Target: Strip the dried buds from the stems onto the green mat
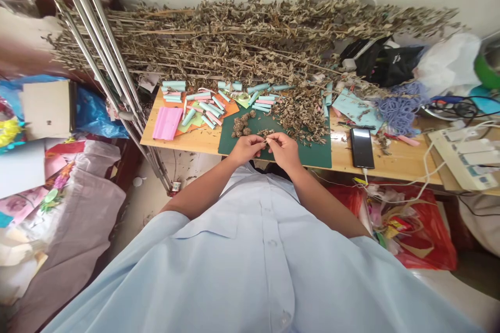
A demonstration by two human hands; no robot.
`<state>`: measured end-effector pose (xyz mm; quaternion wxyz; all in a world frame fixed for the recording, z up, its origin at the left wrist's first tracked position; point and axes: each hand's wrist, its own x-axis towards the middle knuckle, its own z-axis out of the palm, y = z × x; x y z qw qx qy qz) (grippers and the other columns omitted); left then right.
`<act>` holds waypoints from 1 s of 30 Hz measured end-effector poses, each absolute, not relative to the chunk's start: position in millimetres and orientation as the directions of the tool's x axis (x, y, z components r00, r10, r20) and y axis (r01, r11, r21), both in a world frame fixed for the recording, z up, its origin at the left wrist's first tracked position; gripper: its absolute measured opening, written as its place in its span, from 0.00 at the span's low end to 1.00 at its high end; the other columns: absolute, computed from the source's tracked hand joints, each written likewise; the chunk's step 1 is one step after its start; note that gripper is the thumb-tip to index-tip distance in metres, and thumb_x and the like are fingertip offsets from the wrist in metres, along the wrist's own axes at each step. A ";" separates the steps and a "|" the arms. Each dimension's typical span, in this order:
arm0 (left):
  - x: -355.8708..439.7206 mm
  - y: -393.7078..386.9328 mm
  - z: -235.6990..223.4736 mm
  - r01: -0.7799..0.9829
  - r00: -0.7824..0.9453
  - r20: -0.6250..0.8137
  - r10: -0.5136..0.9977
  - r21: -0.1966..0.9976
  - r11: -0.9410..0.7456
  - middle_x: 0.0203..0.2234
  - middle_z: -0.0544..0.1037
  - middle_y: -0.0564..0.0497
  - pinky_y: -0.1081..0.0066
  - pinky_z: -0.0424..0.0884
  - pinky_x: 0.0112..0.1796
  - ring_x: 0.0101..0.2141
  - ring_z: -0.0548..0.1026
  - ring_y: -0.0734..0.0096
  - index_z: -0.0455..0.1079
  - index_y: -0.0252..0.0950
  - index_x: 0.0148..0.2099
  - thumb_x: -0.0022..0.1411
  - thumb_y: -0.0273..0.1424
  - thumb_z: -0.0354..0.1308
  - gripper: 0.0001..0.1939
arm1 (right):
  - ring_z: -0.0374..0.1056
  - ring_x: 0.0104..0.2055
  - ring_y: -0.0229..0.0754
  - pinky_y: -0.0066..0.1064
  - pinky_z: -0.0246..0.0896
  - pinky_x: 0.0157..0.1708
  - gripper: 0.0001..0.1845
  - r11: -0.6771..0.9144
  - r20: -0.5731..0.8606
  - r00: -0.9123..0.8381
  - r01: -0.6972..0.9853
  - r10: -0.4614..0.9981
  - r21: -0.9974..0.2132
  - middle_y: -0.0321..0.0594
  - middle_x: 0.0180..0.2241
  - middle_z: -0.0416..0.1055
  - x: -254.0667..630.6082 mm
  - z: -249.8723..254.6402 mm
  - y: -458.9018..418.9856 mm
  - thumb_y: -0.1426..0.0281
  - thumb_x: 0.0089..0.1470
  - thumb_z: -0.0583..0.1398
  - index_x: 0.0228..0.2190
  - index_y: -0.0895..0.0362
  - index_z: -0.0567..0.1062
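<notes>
My left hand (pixel 247 149) and my right hand (pixel 283 151) meet above the near edge of a dark green cutting mat (pixel 308 155), their fingertips pinching a thin dried stem (pixel 266 141). Just beyond them lie several small rolled clusters of dried leaves (pixel 241 126). A loose heap of dried leaves (pixel 300 117) covers the mat's right part. Rolled teal paper tubes (pixel 203 107) and pink paper strips lie on orange sheets to the left of the mat. My fingers hide most of the stem.
A long bundle of dried leafy branches (pixel 234 36) lies across the back of the wooden table (pixel 394 164). A black phone (pixel 362 148), pink paper (pixel 167 123) and purple yarn (pixel 400 108) lie on it. Metal tubing (pixel 101 62) stands at left; a power strip (pixel 461 156) sits at right.
</notes>
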<state>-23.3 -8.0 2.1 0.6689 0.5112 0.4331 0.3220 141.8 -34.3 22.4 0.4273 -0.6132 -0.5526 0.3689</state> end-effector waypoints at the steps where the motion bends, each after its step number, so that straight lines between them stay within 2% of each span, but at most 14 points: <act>1: -22.3 -7.9 0.7 0.035 0.403 -0.250 0.880 0.966 0.258 0.17 0.71 0.55 0.78 0.56 0.20 0.17 0.65 0.82 0.74 0.32 0.38 0.59 0.40 0.62 0.15 | 0.70 0.24 0.38 0.32 0.68 0.30 0.12 -0.028 0.016 0.119 0.357 0.993 -0.934 0.36 0.26 0.76 141.1 21.1 -33.6 0.61 0.55 0.61 0.35 0.55 0.78; 7: -17.3 -7.1 -2.8 0.021 0.331 -0.228 0.916 0.972 0.235 0.20 0.73 0.54 0.78 0.57 0.20 0.17 0.67 0.81 0.72 0.33 0.35 0.60 0.38 0.59 0.12 | 0.70 0.26 0.37 0.32 0.70 0.29 0.16 -0.038 -0.001 0.135 0.272 0.991 -0.962 0.40 0.36 0.77 138.0 5.3 -29.1 0.63 0.50 0.64 0.42 0.56 0.76; 11: -15.9 -7.7 0.4 0.019 0.306 -0.215 0.928 0.975 0.220 0.19 0.72 0.55 0.78 0.60 0.22 0.18 0.68 0.81 0.71 0.33 0.34 0.59 0.36 0.59 0.10 | 0.70 0.28 0.38 0.33 0.71 0.31 0.17 -0.024 0.013 0.137 0.268 0.990 -0.963 0.39 0.35 0.76 138.4 -1.3 -25.4 0.66 0.50 0.62 0.43 0.56 0.75; 19: -14.0 -4.8 -1.9 -0.007 0.270 -0.225 0.936 0.972 0.235 0.19 0.71 0.56 0.78 0.58 0.20 0.17 0.66 0.82 0.70 0.33 0.33 0.59 0.35 0.59 0.09 | 0.72 0.31 0.40 0.36 0.71 0.35 0.19 -0.017 0.023 0.129 0.302 0.991 -0.953 0.39 0.34 0.76 139.4 -2.4 -17.9 0.69 0.49 0.60 0.45 0.55 0.74; 30: -11.8 -3.0 -6.5 -0.028 0.236 -0.229 0.944 0.970 0.242 0.19 0.71 0.56 0.77 0.56 0.19 0.16 0.65 0.81 0.69 0.34 0.33 0.58 0.35 0.59 0.09 | 0.72 0.32 0.42 0.38 0.70 0.39 0.22 0.044 0.068 0.026 0.524 0.997 -0.850 0.38 0.33 0.76 144.4 9.8 -11.4 0.71 0.50 0.58 0.49 0.55 0.72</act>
